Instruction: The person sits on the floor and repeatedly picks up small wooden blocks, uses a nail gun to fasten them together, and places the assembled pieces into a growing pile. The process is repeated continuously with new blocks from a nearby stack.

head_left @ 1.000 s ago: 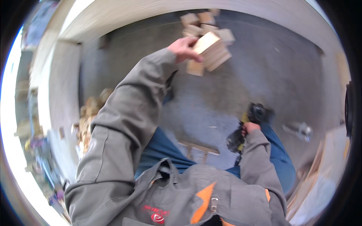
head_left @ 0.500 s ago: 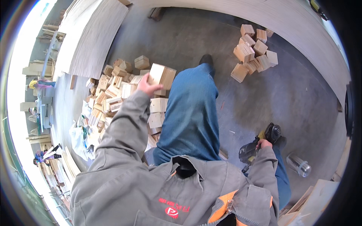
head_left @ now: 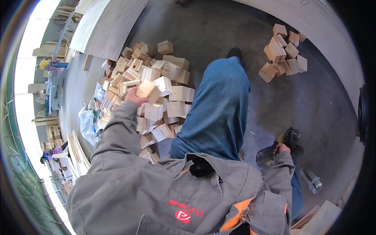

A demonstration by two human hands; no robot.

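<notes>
My left hand [head_left: 136,97] is closed round the edge of a pale wooden block [head_left: 149,91], fingers and thumb gripping its side, and holds it over a heap of similar blocks [head_left: 177,94]. The heap lies on the floor to the left of my bent knee; many blocks show layered sides, and a few have small dark spots on their faces. Low on the right, beside my other leg, my right hand [head_left: 281,149] is wrapped round the grip of a black and yellow nail gun [head_left: 291,136] with a round black head. Its lower end is partly hidden by my sleeve.
A smaller group of blocks [head_left: 282,53] sits on the floor at the far right. Near the right leg lies a clear bottle [head_left: 312,181]. Plywood panels [head_left: 107,29] border the far left, with plastic bags [head_left: 88,123] by the heap. Other people [head_left: 53,64] are far left.
My left hand has brought the block leftward and nearer, away from my knee and over the heap. The view has shifted, so the floor items sit farther right. The right hand still holds the nail gun.
</notes>
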